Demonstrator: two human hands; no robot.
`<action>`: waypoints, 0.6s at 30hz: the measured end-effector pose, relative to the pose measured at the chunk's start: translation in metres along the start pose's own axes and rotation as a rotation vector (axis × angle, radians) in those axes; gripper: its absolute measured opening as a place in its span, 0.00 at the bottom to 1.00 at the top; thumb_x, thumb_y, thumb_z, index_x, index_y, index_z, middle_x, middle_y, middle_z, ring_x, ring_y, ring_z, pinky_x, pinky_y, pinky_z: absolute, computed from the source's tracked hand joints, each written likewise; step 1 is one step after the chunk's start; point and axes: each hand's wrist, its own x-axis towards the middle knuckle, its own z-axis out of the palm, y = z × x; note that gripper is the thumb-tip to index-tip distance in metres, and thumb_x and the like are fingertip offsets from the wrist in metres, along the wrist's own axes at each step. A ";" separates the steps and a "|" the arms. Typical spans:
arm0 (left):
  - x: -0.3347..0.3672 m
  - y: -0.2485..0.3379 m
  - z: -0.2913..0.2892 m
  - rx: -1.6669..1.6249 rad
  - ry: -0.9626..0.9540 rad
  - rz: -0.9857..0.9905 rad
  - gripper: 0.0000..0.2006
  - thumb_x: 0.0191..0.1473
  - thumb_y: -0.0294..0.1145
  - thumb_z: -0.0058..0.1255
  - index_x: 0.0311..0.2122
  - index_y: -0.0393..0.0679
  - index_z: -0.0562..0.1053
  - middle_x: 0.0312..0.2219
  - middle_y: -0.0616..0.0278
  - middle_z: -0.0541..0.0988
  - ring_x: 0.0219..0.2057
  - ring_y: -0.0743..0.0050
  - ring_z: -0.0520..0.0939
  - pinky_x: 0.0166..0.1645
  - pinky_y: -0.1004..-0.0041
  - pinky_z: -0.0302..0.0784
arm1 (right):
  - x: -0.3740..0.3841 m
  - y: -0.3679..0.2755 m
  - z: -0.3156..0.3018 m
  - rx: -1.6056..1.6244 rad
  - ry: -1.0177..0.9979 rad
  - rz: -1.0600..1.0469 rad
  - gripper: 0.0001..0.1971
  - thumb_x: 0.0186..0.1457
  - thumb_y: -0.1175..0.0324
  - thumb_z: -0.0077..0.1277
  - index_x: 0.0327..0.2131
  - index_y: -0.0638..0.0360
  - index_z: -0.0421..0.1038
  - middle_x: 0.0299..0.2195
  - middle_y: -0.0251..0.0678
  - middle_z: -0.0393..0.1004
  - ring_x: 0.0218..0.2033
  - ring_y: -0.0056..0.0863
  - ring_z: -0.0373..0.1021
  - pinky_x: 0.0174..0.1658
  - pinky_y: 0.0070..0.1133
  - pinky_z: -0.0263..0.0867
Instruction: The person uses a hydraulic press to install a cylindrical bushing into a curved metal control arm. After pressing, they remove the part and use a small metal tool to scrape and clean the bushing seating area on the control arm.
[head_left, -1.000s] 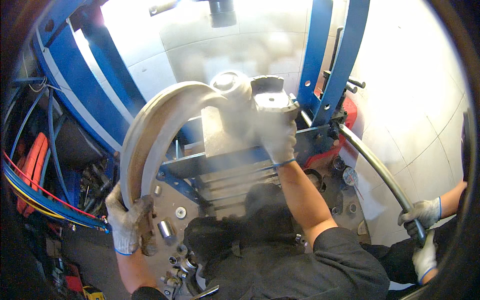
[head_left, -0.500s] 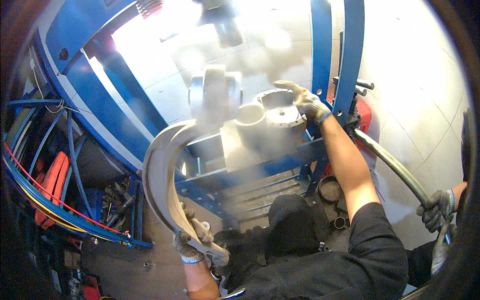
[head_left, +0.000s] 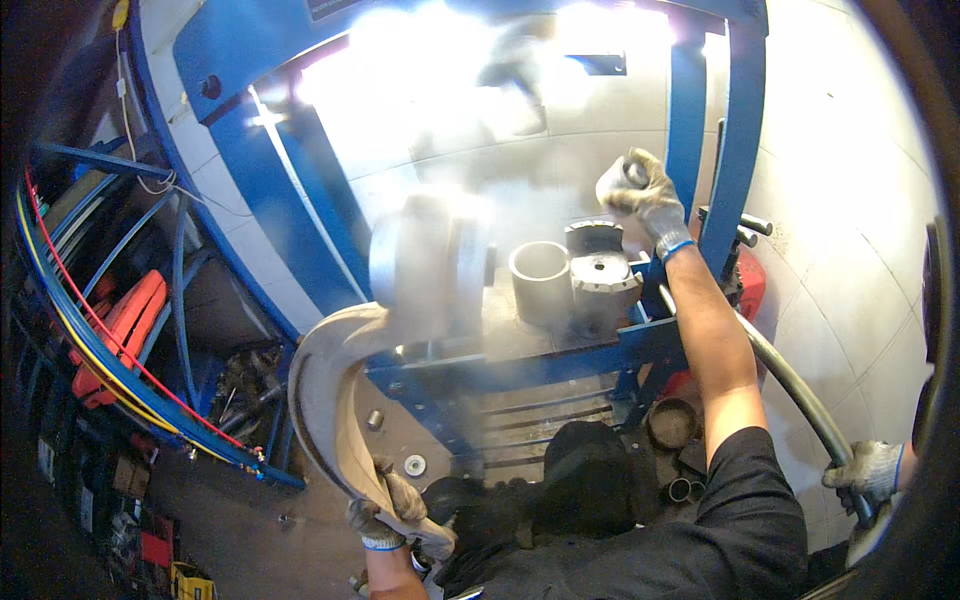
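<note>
Head view: at eight o'clock the curved arm [head_left: 325,385], likely heavy and stiff, is best held where your left hand [head_left: 375,522] grips its lower end; your right hand [head_left: 655,195] clasps a metal sleeve [head_left: 612,187] at two.

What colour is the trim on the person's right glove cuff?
Blue: the cuff trim on the right glove shows best in the head view.

Sleeve [head_left: 541,298] btwn arm casting [head_left: 322,385] (L), lever [head_left: 799,390] (R)
</note>
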 end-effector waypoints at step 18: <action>-0.010 -0.019 -0.033 -0.187 -0.112 -0.107 0.37 0.51 0.52 0.55 0.60 0.38 0.63 0.19 0.47 0.73 0.17 0.53 0.73 0.21 0.56 0.70 | -0.129 -0.156 0.045 0.262 0.168 -0.636 0.51 0.36 0.70 0.73 0.63 0.58 0.52 0.57 0.46 0.65 0.56 0.37 0.67 0.55 0.32 0.72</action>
